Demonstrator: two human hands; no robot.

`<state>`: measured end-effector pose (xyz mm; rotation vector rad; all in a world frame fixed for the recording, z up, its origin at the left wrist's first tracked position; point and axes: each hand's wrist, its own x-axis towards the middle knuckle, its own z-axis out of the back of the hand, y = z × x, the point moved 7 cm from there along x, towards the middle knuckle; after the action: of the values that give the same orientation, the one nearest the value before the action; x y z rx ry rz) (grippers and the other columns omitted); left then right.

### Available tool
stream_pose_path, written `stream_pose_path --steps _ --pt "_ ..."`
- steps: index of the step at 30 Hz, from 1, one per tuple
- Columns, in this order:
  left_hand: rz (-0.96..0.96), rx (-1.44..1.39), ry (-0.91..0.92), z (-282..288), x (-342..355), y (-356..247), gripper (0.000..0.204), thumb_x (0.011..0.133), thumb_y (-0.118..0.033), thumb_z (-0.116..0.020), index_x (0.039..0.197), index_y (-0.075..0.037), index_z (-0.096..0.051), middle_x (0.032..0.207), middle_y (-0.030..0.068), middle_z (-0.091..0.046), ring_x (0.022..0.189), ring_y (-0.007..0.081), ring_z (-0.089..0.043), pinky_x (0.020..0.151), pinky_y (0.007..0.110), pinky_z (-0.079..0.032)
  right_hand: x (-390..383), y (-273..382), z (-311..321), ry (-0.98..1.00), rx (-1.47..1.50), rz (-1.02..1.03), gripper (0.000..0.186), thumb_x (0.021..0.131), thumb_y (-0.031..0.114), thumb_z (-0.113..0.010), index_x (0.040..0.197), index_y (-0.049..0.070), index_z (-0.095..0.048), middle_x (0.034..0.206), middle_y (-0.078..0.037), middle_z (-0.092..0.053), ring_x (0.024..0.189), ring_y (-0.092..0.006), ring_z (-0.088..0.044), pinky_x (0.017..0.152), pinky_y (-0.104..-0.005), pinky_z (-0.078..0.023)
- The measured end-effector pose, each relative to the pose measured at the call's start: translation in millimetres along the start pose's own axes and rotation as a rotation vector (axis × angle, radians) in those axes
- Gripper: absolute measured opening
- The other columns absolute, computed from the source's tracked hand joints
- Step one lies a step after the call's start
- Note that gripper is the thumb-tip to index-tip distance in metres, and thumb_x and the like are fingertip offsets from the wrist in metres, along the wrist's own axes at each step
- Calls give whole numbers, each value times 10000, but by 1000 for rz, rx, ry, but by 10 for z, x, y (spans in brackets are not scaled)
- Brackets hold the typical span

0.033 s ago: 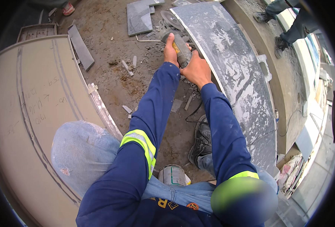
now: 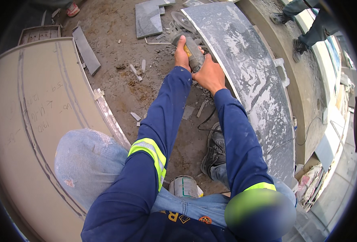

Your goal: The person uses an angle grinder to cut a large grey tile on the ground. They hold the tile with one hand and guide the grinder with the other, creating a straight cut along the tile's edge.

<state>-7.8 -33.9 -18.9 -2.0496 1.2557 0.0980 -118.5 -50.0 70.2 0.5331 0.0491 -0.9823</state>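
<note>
Both my hands are closed around an angle grinder point(image 2: 193, 56) with a grey and yellow body. My left hand point(image 2: 182, 56) grips it farther forward, thumb up along the side. My right hand point(image 2: 211, 75) wraps its rear end, beside the slab. At the grinder's far end is a round grey disc point(image 2: 183, 21), right by the pale edge of a long dark grey stone slab point(image 2: 243, 60). Whether the disc touches that edge I cannot tell. White dusty smears cover the slab's top.
A large beige panel point(image 2: 41, 105) with dark stripes lies at left, under my knee. Cut grey stone pieces point(image 2: 148, 20) and a narrow strip point(image 2: 86, 50) lie on the dirt. A bucket point(image 2: 183, 186) stands below me. Another person's legs point(image 2: 313, 30) are at far right.
</note>
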Motion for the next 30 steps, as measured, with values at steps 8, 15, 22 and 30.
stream_pose_path --steps 8,15,22,30 --pt "-15 11 6 -35 22 -13 592 935 -614 -563 1016 -28 -605 798 140 -670 696 252 -694 652 399 -599 -17 21 58 -19 7 3 672 689 297 -815 1216 0 -525 973 -265 -719 939 -428 -710 847 -475 -574" --pt "-16 -4 -7 -32 65 -54 558 934 -597 -568 997 -43 -590 800 144 -670 690 255 -692 640 401 -596 93 24 -10 -12 -9 8 696 683 297 -830 1236 3 -527 991 -263 -720 949 -409 -714 853 -460 -574" --pt "-14 -28 9 -51 45 17 555 934 -564 -585 1047 -21 -581 809 156 -667 689 265 -689 648 415 -601 43 -1 27 -18 -42 -5 705 674 304 -842 1221 -13 -531 996 -259 -721 962 -406 -711 857 -453 -570" --pt "16 -57 9 -9 79 12 558 924 -571 -600 1028 -23 -583 809 157 -663 680 263 -685 650 415 -599 38 53 27 -30 -25 6 711 666 319 -848 1205 -23 -535 973 -262 -722 946 -413 -713 842 -456 -570"
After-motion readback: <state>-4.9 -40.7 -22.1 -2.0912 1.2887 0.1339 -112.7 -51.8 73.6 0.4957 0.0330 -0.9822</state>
